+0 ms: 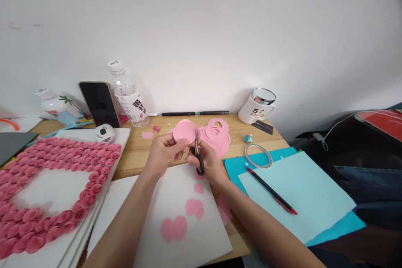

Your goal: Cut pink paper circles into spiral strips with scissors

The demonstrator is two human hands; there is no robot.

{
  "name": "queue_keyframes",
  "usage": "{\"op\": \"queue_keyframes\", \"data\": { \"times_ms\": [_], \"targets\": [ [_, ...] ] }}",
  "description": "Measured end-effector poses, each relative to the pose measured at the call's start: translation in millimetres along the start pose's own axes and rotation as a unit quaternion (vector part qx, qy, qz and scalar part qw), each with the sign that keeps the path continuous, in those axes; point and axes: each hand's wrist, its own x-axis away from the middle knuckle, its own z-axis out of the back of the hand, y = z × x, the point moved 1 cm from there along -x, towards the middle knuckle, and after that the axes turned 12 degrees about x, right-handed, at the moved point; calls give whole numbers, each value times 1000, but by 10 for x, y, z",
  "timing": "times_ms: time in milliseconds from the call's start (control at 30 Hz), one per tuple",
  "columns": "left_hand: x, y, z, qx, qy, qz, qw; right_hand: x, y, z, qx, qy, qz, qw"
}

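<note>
The left hand pinches a pink paper disc between thumb and fingers, held up over the wooden table. The right hand is wrapped around black-handled scissors, blades pointing away from the person at the disc's right edge; depth of bite cannot be told. Pink cut-outs lie piled just beyond. Pink scraps lie on a white sheet below the hands. A black pen rests on light-blue paper, right.

scissors partly hidden by right fingers, rose-covered board cut off at left, dark card print illegible
</note>
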Motion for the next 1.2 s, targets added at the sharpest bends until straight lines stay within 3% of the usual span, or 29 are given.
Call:
{"op": "queue_keyframes", "data": {
  "times_ms": [567,833,1000,1200],
  "targets": [
    [-8,37,20,-25,13,-25,999,4,11,-4,-1,5,-26,1000],
    [-15,47,40,13,22,-41,999,12,73,-14,-9,3,-45,999],
    [-11,49,2,45,26,-36,998,23,94,-47,-9,-9,-44,999],
    [18,3,-60,2,18,-29,999,17,87,-57,8,-17,-36,999]
  ]
}}
